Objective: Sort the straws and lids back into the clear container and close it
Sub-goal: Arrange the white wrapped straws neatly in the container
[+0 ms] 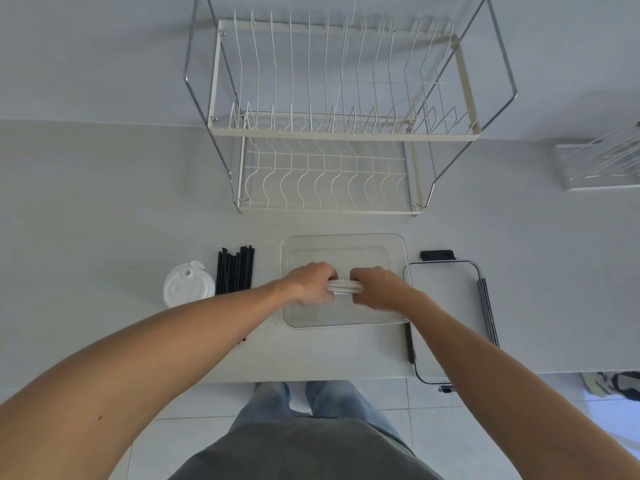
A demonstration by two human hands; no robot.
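A clear rectangular container (343,242) stands open on the white counter in front of me. Over its middle, my left hand (313,284) and my right hand (375,287) both grip a bundle of white straws (344,286), one hand at each end; only the bundle's middle shows between the fists. A bundle of black straws (235,270) lies on the counter left of the container. Further left sits a stack of white cup lids (188,285). The container's clear lid (446,306) with black clips lies flat just right of the container.
A two-tier white wire dish rack (332,133) stands behind the container. A clear rack-like holder (599,164) is at the far right. The counter's front edge runs just below the container, with tiled floor and my legs beyond it.
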